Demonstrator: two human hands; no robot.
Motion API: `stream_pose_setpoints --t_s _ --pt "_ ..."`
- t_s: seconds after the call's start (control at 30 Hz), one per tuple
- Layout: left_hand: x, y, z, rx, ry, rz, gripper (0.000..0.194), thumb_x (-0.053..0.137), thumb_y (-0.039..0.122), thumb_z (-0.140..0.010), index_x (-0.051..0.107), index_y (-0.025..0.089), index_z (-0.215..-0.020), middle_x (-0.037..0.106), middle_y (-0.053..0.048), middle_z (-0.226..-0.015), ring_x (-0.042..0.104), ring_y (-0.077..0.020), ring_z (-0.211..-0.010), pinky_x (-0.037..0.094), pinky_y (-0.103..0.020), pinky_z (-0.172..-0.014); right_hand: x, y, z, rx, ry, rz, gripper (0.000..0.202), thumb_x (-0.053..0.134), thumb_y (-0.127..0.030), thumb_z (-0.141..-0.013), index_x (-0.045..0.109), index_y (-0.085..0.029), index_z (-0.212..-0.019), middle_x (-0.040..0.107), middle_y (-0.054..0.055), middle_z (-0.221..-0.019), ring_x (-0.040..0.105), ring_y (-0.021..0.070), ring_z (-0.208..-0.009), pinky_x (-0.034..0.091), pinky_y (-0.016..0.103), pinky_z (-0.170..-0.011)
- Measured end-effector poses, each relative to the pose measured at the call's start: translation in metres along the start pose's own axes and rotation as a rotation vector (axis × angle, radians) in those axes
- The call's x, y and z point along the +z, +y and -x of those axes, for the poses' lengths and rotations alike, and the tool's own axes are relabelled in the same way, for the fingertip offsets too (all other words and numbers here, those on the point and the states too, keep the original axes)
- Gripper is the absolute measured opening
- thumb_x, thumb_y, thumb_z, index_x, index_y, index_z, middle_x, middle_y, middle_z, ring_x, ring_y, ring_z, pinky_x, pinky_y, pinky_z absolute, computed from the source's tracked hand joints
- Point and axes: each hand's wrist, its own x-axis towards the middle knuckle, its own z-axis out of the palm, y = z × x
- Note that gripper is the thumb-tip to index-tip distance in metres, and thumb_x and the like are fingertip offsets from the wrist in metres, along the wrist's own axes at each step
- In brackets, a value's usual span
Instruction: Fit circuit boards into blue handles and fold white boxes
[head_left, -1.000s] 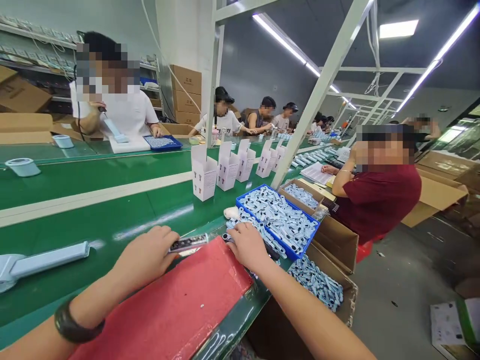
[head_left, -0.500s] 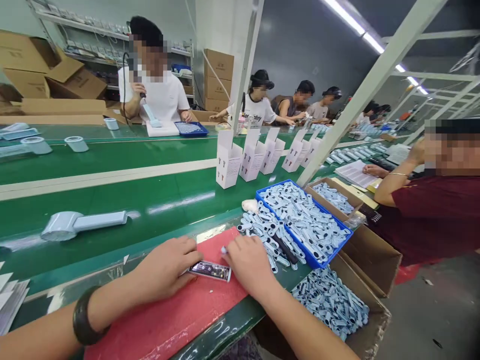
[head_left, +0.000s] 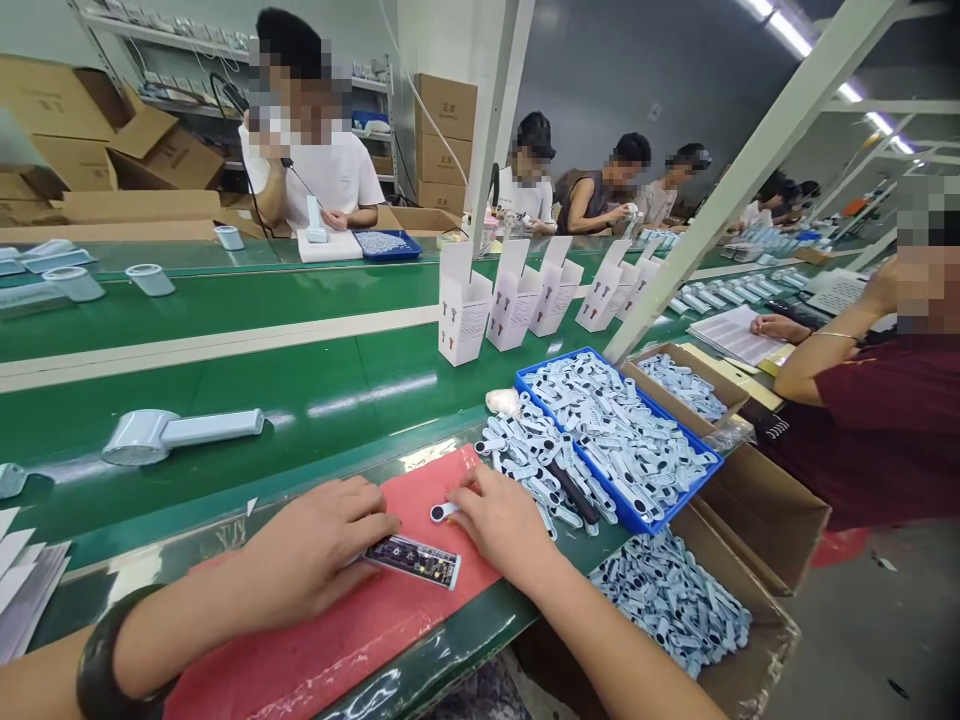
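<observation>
My left hand (head_left: 330, 545) is closed on a narrow device (head_left: 420, 562) whose dark circuit board faces up, above a red mat (head_left: 315, 660). To its right, my right hand (head_left: 499, 525) pinches a small light-blue piece (head_left: 442, 512) with a black round spot at its end. The small piece and the device are apart. Just beyond my right hand lies a loose pile of similar light-blue pieces (head_left: 517, 440), with a black tool (head_left: 574, 492) among them. A blue tray (head_left: 646, 522) beside the pile is full of such pieces.
A light-blue handheld part (head_left: 142, 437) lies on the green belt (head_left: 375, 375). Upright white boxes (head_left: 461, 325) stand near a slanted metal post (head_left: 750, 180). Cardboard boxes (head_left: 780, 650) sit at the right. A person (head_left: 322, 185) works across; another person (head_left: 892, 430) sits at the right.
My right hand has brought the small piece lower and its black spot now shows. The device is tilted more toward the camera. The handheld part has shifted right in view.
</observation>
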Motion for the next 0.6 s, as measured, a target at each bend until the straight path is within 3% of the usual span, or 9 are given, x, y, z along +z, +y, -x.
stream_pose_setpoints --t_s 0.13,0.27,0.33,0.43,0.5,0.6 --pt "0.009 0.006 -0.018 0.023 0.087 0.005 0.022 0.044 0.030 -0.104 0.060 0.025 -0.119 0.061 -0.007 -0.105 0.054 -0.0240 -0.091 0.042 -0.039 -0.078 -0.005 0.005 0.003 0.082 0.082 -0.070 0.021 0.055 -0.029 -0.106 0.070 -0.024 -0.119 0.067 0.007 -0.107 0.066 0.0202 -0.091 0.048 0.030 -0.075" --pt "0.025 0.006 -0.032 -0.036 0.044 -0.034 0.024 0.050 0.028 -0.101 0.060 0.024 -0.123 0.060 -0.008 -0.104 0.054 -0.0268 -0.093 0.043 -0.041 -0.079 -0.019 0.001 0.015 0.098 0.260 -0.348 0.024 0.049 -0.025 -0.104 0.067 -0.025 -0.121 0.066 0.005 -0.103 0.065 0.0177 -0.085 0.047 0.029 -0.071" --pt "0.027 0.006 -0.034 -0.078 0.028 -0.009 0.032 0.061 0.030 -0.096 0.057 0.023 -0.127 0.060 -0.009 -0.109 0.054 -0.0289 -0.097 0.045 -0.044 -0.083 -0.018 -0.007 0.022 0.060 0.263 -0.413 0.022 0.051 -0.025 -0.102 0.067 -0.024 -0.117 0.066 0.005 -0.097 0.064 0.0189 -0.082 0.045 0.030 -0.069" --pt "0.022 0.006 -0.033 -0.082 0.116 0.179 0.049 0.068 0.041 -0.094 0.049 0.024 -0.135 0.060 -0.009 -0.121 0.055 -0.0289 -0.109 0.047 -0.045 -0.095 -0.008 -0.023 0.029 0.020 0.246 -0.383 0.016 0.053 -0.025 -0.100 0.066 -0.022 -0.109 0.066 0.005 -0.094 0.063 0.0207 -0.082 0.044 0.032 -0.070" --pt "0.017 0.006 -0.030 -0.043 0.184 0.300 0.044 0.063 0.046 -0.098 0.050 0.025 -0.134 0.060 -0.008 -0.125 0.055 -0.0270 -0.115 0.047 -0.043 -0.100 -0.002 -0.033 0.030 0.000 0.249 -0.324 0.015 0.054 -0.025 -0.099 0.066 -0.022 -0.107 0.067 0.006 -0.095 0.063 0.0222 -0.085 0.045 0.034 -0.072" --pt "0.018 0.007 -0.022 -0.007 0.212 0.354 0.023 0.054 0.041 -0.103 0.061 0.028 -0.120 0.064 -0.007 -0.119 0.058 -0.0244 -0.112 0.049 -0.038 -0.099 -0.004 -0.045 0.027 0.003 0.229 -0.222 0.016 0.056 -0.029 -0.098 0.068 -0.021 -0.105 0.067 0.007 -0.094 0.064 0.0240 -0.087 0.048 0.035 -0.071"
